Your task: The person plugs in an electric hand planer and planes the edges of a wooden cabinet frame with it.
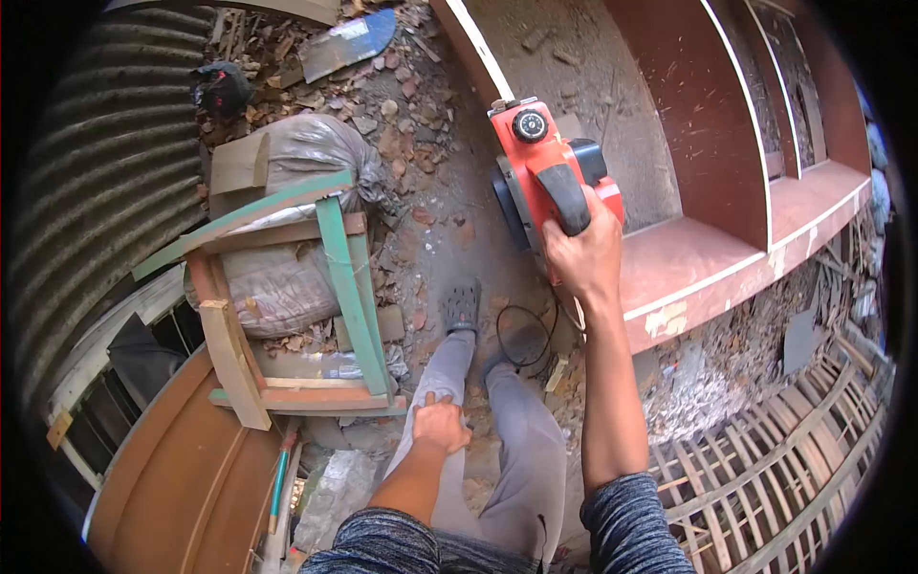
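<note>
My right hand is closed around the black handle of a red electric planer. The planer rests on the narrow edge of a reddish-brown wooden cabinet frame, with a dial on its front end. A pale strip of edge runs up and away beyond the tool. Lower down, my left hand lies on my grey trouser leg, with its fingers bent over the knee; nothing shows in it. A black cord loops beneath the planer.
A green and brown wooden frame stands at left by a filled sack. Corrugated metal lines the far left. A brown panel leans lower left. Bamboo slats lie lower right. Rubble covers the ground around my feet.
</note>
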{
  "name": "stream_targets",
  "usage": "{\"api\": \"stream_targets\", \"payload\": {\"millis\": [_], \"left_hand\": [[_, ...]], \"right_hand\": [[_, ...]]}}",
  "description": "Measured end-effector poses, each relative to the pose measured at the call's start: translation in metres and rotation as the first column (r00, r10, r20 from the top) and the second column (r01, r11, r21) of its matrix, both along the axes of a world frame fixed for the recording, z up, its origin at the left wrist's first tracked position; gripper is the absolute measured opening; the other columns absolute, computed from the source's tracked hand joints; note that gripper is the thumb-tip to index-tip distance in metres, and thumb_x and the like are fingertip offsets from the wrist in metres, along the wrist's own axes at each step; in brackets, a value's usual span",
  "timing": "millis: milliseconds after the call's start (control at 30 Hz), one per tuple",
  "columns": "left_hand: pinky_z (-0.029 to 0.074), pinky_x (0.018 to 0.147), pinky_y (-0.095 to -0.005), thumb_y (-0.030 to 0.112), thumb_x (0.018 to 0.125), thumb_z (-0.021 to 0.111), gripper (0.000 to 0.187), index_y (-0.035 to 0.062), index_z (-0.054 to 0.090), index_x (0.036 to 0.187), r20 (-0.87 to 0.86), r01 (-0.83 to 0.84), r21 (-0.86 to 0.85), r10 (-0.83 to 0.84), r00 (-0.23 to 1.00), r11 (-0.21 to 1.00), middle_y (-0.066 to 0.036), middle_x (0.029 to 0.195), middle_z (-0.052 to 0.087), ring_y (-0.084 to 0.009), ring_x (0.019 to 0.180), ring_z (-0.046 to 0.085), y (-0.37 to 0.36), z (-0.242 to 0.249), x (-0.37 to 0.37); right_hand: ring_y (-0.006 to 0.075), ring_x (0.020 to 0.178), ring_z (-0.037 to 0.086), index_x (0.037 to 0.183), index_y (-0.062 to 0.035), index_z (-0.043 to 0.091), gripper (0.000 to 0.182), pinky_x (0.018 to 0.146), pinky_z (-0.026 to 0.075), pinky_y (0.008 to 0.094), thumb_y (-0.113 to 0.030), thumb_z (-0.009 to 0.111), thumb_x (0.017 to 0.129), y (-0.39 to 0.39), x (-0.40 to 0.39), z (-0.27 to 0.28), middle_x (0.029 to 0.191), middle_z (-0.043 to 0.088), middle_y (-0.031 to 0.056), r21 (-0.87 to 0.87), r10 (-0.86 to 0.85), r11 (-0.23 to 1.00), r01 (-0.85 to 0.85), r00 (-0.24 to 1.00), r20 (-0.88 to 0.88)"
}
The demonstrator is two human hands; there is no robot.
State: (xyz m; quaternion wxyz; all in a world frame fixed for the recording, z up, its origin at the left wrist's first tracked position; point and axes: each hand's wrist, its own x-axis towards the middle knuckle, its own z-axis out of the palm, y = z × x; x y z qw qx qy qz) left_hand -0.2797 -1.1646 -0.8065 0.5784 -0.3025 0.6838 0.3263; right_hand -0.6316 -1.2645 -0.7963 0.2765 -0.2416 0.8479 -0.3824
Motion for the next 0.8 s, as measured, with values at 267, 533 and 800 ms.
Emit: {"api": "stream_targets", "payload": {"millis": [267,533,800], "left_hand": [[0.049,0.113,-0.0452,0.04,0.08,0.079,0.045,0.0202,0.079,0.121,-0.344,-0.442,-0.109,0.383,0.857,0.89,-0.006,0.149,0.062,-0.0372,0.145,0.048,-0.067,0.061,-0.048],[0.034,0.122,-0.0572,0.031,0.077,0.082,0.044,0.0203,0.08,0.12,-0.319,-0.283,-0.226,0.203,0.926,0.932,-0.007,0.152,0.058,-0.0382,0.154,0.036,-0.124,-0.003,-0.055],[0.043,0.115,-0.056,0.036,0.08,0.078,0.041,0.0199,0.082,0.117,-0.174,-0.152,-0.129,0.129,0.976,0.98,0.0,0.149,0.062,-0.035,0.153,0.039,-0.24,-0.002,-0.101]], "right_hand": [[0.0476,0.097,0.073,0.107,0.0012,0.069,0.034,0.084,0.057,0.0504,-0.014,0.076,0.078,-0.094,-0.048,-0.004,0.096,0.075,0.0286,0.006,0.074,0.997,-0.074,0.997,-0.004],[0.0413,0.09,0.076,0.107,-0.0004,0.07,0.032,0.08,0.057,0.0469,-0.013,0.075,0.078,-0.183,-0.078,-0.016,0.091,0.075,0.0256,-0.049,0.106,0.993,-0.111,0.99,-0.09],[0.0428,0.092,0.076,0.111,-0.0015,0.071,0.035,0.082,0.058,0.0469,-0.013,0.075,0.078,-0.306,-0.111,-0.021,0.094,0.076,0.0258,0.031,0.11,0.993,-0.11,0.994,-0.003]]}}
